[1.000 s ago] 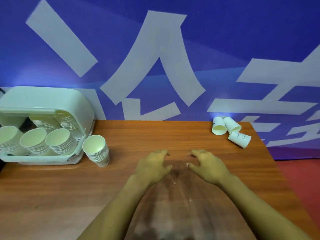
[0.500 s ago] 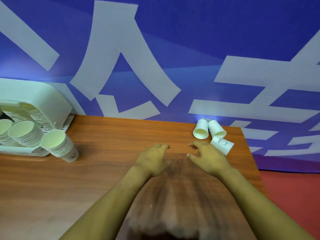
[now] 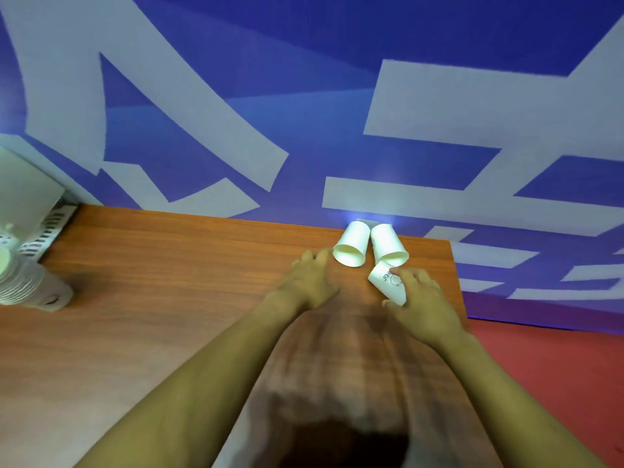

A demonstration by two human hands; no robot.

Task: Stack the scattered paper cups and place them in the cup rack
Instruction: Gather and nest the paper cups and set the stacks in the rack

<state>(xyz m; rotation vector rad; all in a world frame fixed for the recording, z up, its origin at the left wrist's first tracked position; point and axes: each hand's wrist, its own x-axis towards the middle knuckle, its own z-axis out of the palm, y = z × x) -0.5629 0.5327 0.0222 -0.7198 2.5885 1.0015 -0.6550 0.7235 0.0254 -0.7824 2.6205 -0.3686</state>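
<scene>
While both arms reach across the wooden table [image 3: 169, 282], left hand [image 3: 309, 282] flat, fingers relaxed, just beside left cup [image 3: 351, 246], right hand [image 3: 422, 298] curled on printed cup [image 3: 388, 282], third cup [image 3: 388, 244] far side, cup rack [image 3: 30, 204] far left.

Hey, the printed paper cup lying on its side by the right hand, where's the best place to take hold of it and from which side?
Take the printed cup around the middle of its side wall, coming down from above with the right hand, which is already over it. It lies tipped on the table, so the curved wall faces up. Probably keep the grip light, since the paper wall can crush.
</scene>
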